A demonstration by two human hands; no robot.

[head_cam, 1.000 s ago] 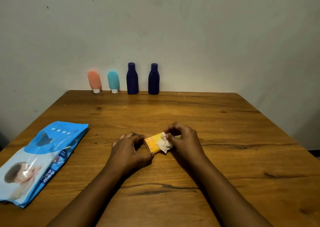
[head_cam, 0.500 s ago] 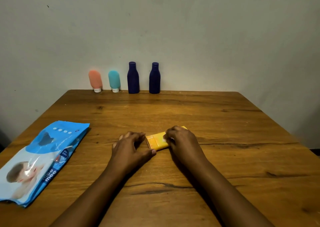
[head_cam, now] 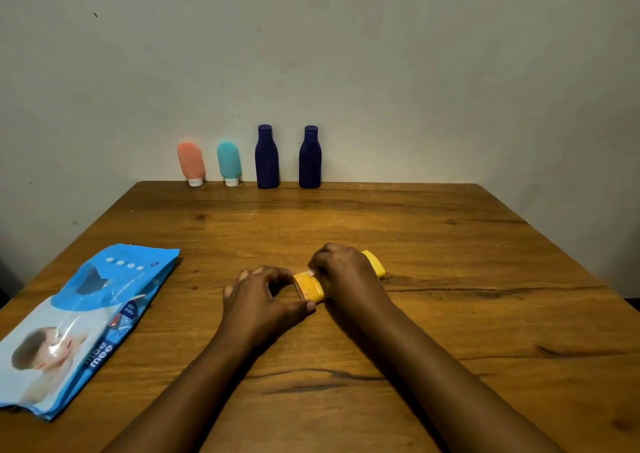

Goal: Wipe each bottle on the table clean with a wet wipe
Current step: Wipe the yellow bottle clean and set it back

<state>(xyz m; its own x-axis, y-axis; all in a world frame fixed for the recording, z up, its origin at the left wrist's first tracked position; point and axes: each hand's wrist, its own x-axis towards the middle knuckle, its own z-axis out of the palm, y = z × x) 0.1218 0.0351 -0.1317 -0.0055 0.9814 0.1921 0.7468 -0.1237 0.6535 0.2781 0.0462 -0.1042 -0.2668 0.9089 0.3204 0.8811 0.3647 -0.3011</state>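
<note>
A yellow bottle [head_cam: 309, 286] lies on its side on the wooden table [head_cam: 450, 279], its far end showing past my right hand. My left hand [head_cam: 259, 296] grips its near end with thumb and fingers. My right hand [head_cam: 346, 276] covers the bottle's middle, pressing a white wet wipe [head_cam: 310, 273] on it; only a sliver of the wipe shows. At the table's far edge, against the wall, stand an orange tube [head_cam: 191, 162], a teal tube [head_cam: 229, 162] and two dark blue bottles [head_cam: 267, 157] [head_cam: 310, 158].
A blue pack of wet wipes [head_cam: 79, 321] lies flat at the table's left side. A grey wall rises right behind the row of bottles.
My right hand has slid along the yellow bottle toward its far end, so the wipe is now mostly hidden under it. My left hand keeps its hold on the near end.
</note>
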